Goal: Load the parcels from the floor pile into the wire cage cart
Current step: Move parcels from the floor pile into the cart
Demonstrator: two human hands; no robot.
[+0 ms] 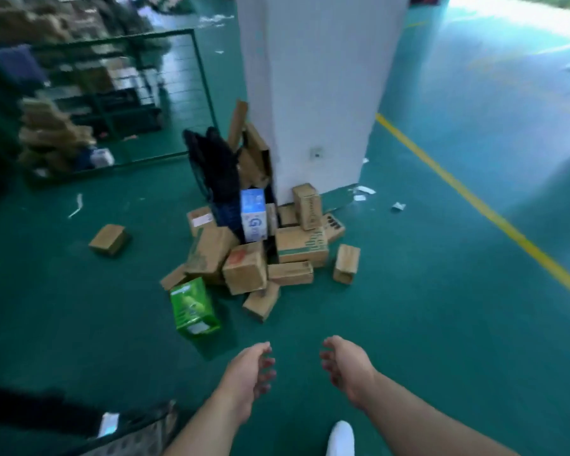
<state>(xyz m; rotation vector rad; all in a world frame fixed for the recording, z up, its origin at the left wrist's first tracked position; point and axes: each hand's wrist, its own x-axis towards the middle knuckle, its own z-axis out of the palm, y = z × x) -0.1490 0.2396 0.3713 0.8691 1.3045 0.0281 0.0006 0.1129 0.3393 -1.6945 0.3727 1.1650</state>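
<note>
A pile of brown cardboard parcels (260,258) lies on the green painted floor (425,324), against the near corner of a white square pillar (316,93). A blue-and-white upright carton (253,213) stands in the middle of the pile, just beside a black mesh sack (218,166) leaning left of the pillar. A green printed carton (194,307) sits at the pile's near left edge. A lone brown cardboard box (108,239) lies well apart to the left. A green wire cage cart (165,93) stands behind and left of the pile. A yellow painted line (474,199) runs right of the pillar. The left hand (247,376) and right hand (349,370) hang side by side, apart, nearer than the pile.
</note>
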